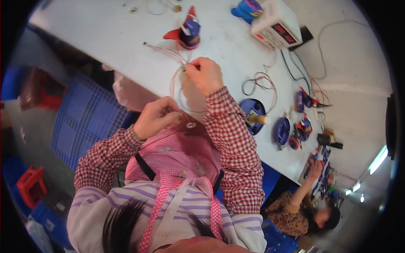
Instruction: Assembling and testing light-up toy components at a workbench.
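Note:
My right hand point(205, 75) is closed in a pinch on a bundle of thin wires point(175, 55) above the table's near edge. Its loose ends spread leftward, and one ends in a small dark plug. Lower and to the left, my left hand point(158, 117) pinches a thin wire over my lap. Beside its fingertips hangs a small pale round disc point(191, 125) on a wire. Loops of wire run between the two hands. Just beyond, a purple and red toy part point(190, 33) with pointed red pieces stands on the table; a wire reaches down from it.
A white power supply box point(276, 29) with a red display stands back right beside a blue toy part point(249, 10). Coiled wires point(259, 84), a round blue housing point(253, 110) and several purple parts point(282, 131) lie rightward. A co-worker point(295, 211) sits at right; a blue crate point(86, 120) is left.

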Demonstrator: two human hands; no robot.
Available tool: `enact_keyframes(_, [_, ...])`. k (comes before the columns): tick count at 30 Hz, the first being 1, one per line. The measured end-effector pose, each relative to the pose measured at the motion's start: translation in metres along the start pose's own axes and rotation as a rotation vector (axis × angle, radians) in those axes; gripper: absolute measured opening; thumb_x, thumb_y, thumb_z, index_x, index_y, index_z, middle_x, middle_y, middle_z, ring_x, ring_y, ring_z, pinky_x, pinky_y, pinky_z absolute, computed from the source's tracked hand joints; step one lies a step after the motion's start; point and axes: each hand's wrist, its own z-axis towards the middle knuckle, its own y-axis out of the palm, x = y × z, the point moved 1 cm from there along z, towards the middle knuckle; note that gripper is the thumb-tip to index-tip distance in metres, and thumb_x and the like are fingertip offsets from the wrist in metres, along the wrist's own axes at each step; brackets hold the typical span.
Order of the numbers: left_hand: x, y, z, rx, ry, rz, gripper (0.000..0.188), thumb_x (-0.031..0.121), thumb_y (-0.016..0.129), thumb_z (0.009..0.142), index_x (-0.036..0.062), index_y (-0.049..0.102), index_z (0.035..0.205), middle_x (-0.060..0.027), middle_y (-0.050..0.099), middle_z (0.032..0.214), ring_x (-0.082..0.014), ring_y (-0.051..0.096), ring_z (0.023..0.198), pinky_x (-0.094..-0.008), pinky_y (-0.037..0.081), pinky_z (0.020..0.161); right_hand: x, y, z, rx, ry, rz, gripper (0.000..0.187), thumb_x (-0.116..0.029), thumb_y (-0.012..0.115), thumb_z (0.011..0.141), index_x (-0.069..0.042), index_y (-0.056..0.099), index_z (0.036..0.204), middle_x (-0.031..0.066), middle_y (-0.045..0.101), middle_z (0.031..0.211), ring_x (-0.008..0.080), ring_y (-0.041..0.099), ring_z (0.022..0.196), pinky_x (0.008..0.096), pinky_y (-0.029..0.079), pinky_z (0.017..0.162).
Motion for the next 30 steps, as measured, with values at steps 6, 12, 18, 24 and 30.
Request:
enact_keyframes(6, [0.001,-0.002,0.002,-0.033,0.003,-0.025,0.010,0.003,0.058,0.083,0.0022,0.054,0.093,-0.0025,0.058,0.073,-0.0044,0.048,0.056,-0.0132,0.039,0.049,-0.005,-0.007,0.000,-0.042,0.086,0.014,0.024,-0.023,0.062,0.074,0.001,0.066,0.078,0.0070,0.062,0.067,0.0175,0.054,0.061,0.0277,0.045,0.058])
enact_keyframes(12, [-0.002,-0.001,0.003,-0.018,0.033,0.019,0.010,0.003,0.057,0.084,0.0022,0.054,0.094,-0.0027,0.058,0.073,-0.0046,0.048,0.056,-0.0132,0.039,0.049,-0.005,-0.011,0.003,-0.114,0.111,0.077,0.024,-0.023,0.063,0.075,0.001,0.066,0.079,0.0063,0.062,0.068,0.0163,0.054,0.062,0.0257,0.045,0.061])
enact_keyframes(18, [0.000,0.001,0.003,-0.001,0.046,0.045,0.010,0.004,0.057,0.084,0.0024,0.054,0.093,-0.0029,0.057,0.073,-0.0047,0.047,0.054,-0.0136,0.039,0.047,-0.002,-0.016,-0.001,-0.101,0.071,0.225,0.028,-0.025,0.066,0.075,0.001,0.066,0.084,0.0060,0.062,0.071,0.0153,0.054,0.065,0.0245,0.045,0.063])
enact_keyframes(24, [0.000,0.006,0.002,-0.008,0.036,-0.003,0.009,0.005,0.058,0.084,0.0028,0.054,0.092,-0.0031,0.057,0.073,-0.0049,0.046,0.053,-0.0140,0.037,0.045,-0.007,-0.037,-0.048,0.397,-0.254,0.300,0.021,-0.014,0.065,0.079,0.000,0.063,0.095,0.0059,0.059,0.080,0.0128,0.052,0.068,0.0220,0.044,0.062])
enact_keyframes(30, [-0.002,0.001,0.000,0.056,0.004,0.035,0.008,0.005,0.057,0.085,0.0030,0.053,0.092,-0.0031,0.057,0.072,-0.0053,0.046,0.052,-0.0142,0.036,0.044,-0.021,-0.053,-0.165,0.040,-0.235,0.327,0.017,-0.006,0.062,0.081,0.002,0.060,0.095,0.0055,0.059,0.081,0.0109,0.050,0.065,0.0203,0.043,0.061])
